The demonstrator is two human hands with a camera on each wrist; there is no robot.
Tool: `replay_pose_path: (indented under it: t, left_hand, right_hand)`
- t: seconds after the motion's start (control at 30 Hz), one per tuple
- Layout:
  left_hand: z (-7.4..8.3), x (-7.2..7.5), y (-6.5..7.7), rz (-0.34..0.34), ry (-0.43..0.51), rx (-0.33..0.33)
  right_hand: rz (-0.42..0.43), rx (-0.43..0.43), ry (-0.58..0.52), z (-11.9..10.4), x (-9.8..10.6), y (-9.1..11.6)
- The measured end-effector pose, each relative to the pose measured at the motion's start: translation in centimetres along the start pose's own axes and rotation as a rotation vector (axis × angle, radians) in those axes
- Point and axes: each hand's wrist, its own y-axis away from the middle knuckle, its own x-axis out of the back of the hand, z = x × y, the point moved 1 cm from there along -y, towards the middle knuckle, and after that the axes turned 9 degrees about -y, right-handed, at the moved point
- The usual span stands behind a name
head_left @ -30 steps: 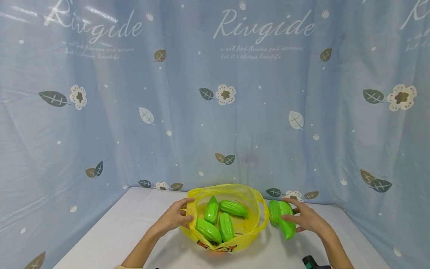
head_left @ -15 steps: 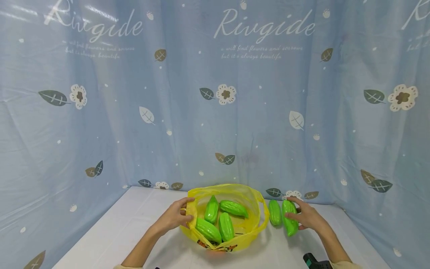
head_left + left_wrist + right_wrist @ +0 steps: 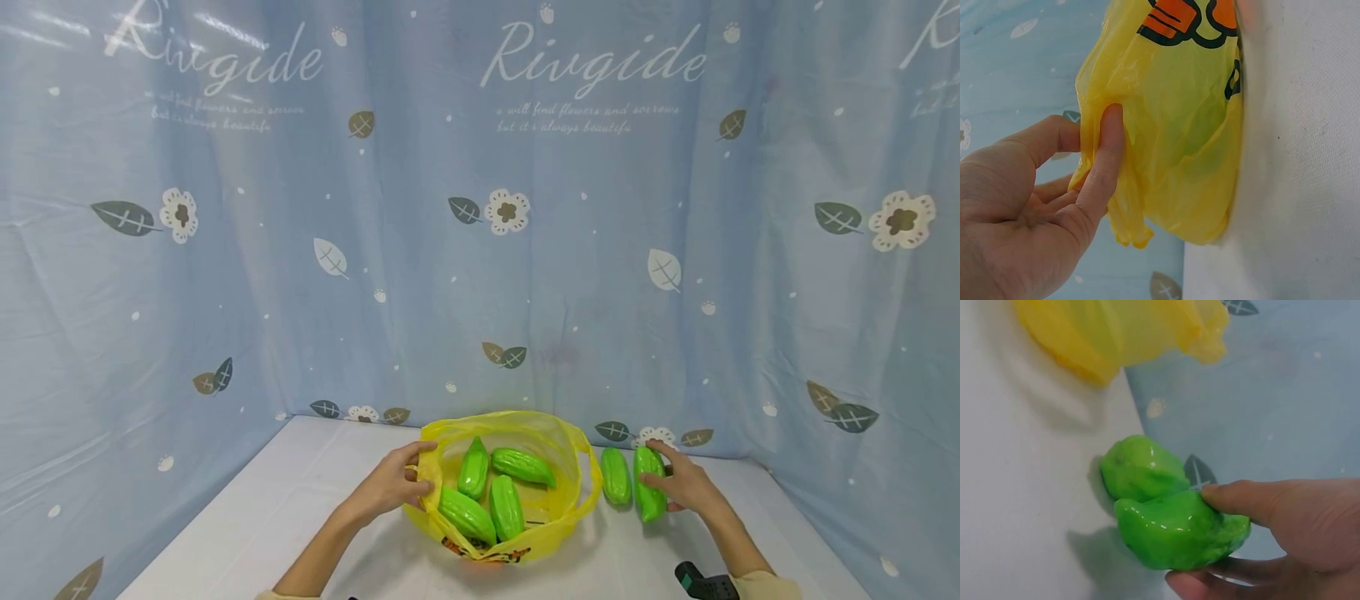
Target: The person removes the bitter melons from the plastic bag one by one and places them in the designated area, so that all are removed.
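A yellow plastic bag point(image 3: 558, 542) stands on the table with its mouth spread, and several glossy green ridged gourds point(image 3: 506, 510) lie inside it. At the bag's left rim my left hand point(image 3: 390, 481) pinches the thin plastic between thumb and fingers; the left wrist view shows the folds in its grip. To the right of the bag, my right hand point(image 3: 686, 483) holds one green gourd point(image 3: 649, 492) between thumb and fingers. In the right wrist view the held gourd point(image 3: 1175, 531) overlaps a second gourd point(image 3: 1141, 465), which rests on the table between it and the bag.
The white table point(image 3: 300, 483) meets a blue printed curtain point(image 3: 420, 333) at its back and sides. A loop handle of the bag stands up on its right side, close to the second gourd. A dark wrist device point(image 3: 705, 581) sits near my right sleeve.
My right hand has shifted slightly right with its gourd, drawing it apart from the second gourd. The left hand and the bag stay in place.
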Motion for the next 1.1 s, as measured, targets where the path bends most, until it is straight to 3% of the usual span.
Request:
replay_pose_path:
  t: [0.5, 1.1]
  left_hand:
    - [0.1, -0.1, 0.1, -0.003, 0.005, 0.001]
    - [0.1, -0.2, 0.1, -0.001, 0.002, 0.004]
  right_hand:
    - [0.038, 0.013, 0.004, 2.1, -0.6, -1.4]
    - [0.067, 0.016, -0.006, 2.7, -1.3, -2.0]
